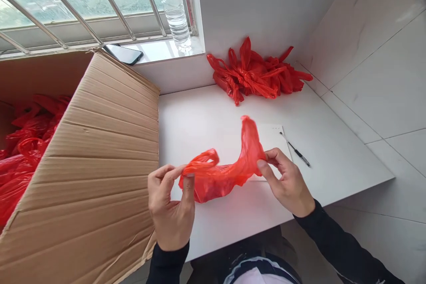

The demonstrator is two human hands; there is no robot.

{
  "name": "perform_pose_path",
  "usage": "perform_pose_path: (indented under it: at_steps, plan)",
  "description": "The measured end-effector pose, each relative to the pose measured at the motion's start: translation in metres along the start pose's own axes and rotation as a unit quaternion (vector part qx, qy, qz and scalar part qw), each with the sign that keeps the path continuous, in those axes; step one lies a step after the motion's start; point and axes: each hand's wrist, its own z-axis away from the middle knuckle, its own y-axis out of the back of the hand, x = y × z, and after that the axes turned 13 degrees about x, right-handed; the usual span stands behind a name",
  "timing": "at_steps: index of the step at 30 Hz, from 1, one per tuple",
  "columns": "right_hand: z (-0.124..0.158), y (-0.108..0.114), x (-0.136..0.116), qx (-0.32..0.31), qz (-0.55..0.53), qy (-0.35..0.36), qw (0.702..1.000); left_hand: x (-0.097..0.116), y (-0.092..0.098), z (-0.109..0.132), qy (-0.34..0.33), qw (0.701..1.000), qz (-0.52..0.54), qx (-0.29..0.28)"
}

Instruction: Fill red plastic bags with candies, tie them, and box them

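Observation:
A thin red plastic bag [221, 179] is stretched between my two hands above the white table [193, 120]. My left hand [171, 208] pinches its left end between thumb and fingers, where a looped handle stands up. With thumb and fingertips, my right hand [288, 182] grips the bag's right side; another handle points up there. Behind the bag lies a sheet of white paper [271, 135], partly covered by it. A black pen [299, 154] rests across the paper's right edge, just beyond my right hand.
Several red bags lie in a pile [256, 73] against the back wall. On the left stands a cardboard box [96, 151] with more red bags [29, 142] inside. A phone [124, 54] and a clear water bottle [175, 13] are on the sill by the barred window. Tiled wall borders the right.

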Motion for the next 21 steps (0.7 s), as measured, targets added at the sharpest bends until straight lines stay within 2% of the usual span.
perform_pose_path:
  at_steps: [2,6,9,10,11,12,14,15,18,21]
  plan:
    - [-0.002,0.004,0.002,0.032,-0.021,-0.016,0.999,0.003,0.007,-0.004,0.024,1.000,-0.005,0.012]
    - [0.004,0.009,0.000,0.065,-0.006,-0.013,0.998,0.013,0.017,-0.005,0.071,0.995,0.012,-0.065]
    - [0.016,0.009,-0.017,0.182,-0.022,0.096,0.978,0.019,0.016,0.000,0.071,0.994,0.018,-0.082]
    - [0.019,0.008,-0.025,0.183,-0.042,0.145,0.971,0.020,0.015,0.002,0.075,0.993,0.017,-0.084]
    - [0.022,0.005,-0.033,0.147,-0.056,0.193,0.969,0.021,0.013,0.003,0.081,0.993,0.015,-0.085]
    - [0.023,0.001,-0.041,0.083,-0.053,0.235,0.967,0.022,0.012,0.004,0.088,0.992,0.013,-0.086]
    - [0.021,-0.010,-0.050,-0.060,0.013,0.301,0.952,0.024,0.010,0.005,0.101,0.991,0.011,-0.084]
    - [0.019,-0.016,-0.051,-0.105,0.062,0.327,0.937,0.026,0.011,0.005,0.104,0.991,0.011,-0.079]
    - [0.014,-0.030,-0.048,-0.140,0.152,0.363,0.909,0.030,0.015,0.004,0.111,0.992,0.000,-0.068]
    - [0.013,-0.031,-0.047,-0.134,0.194,0.354,0.905,0.036,0.021,0.001,0.138,0.987,0.011,-0.075]
